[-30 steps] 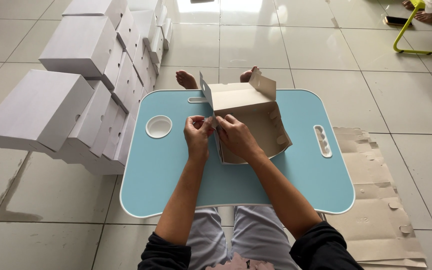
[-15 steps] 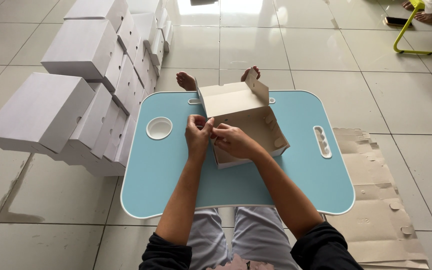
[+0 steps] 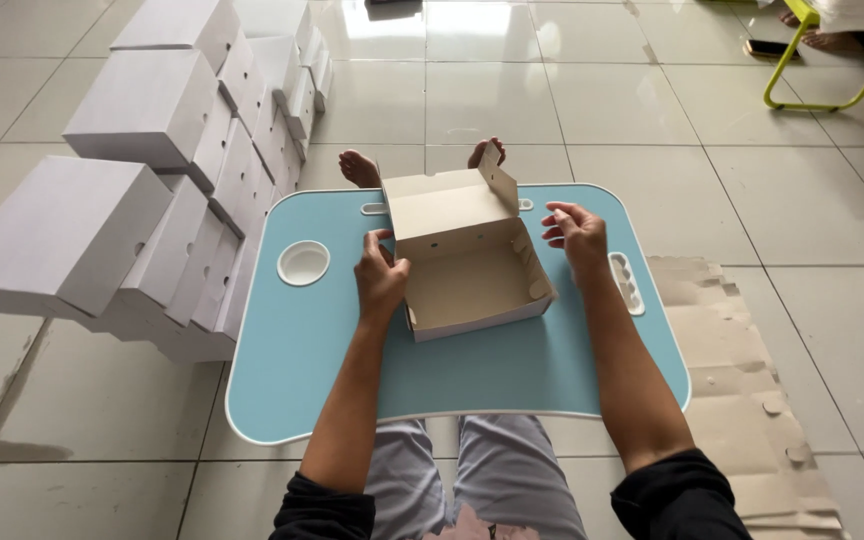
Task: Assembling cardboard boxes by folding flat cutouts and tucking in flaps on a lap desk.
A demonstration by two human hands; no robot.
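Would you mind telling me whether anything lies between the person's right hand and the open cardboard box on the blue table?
Nothing visible does. The right hand hovers open just beside the cardboard box, with only bare blue table between them. The left hand touches the box's other side.

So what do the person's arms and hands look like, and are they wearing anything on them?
Both arms are bare from the wrists up to about the elbows, where dark, nearly black sleeves are pushed up: the left sleeve and the right sleeve. The left hand and right hand are bare too, with no gloves. I can't see any watch, ring or bracelet.
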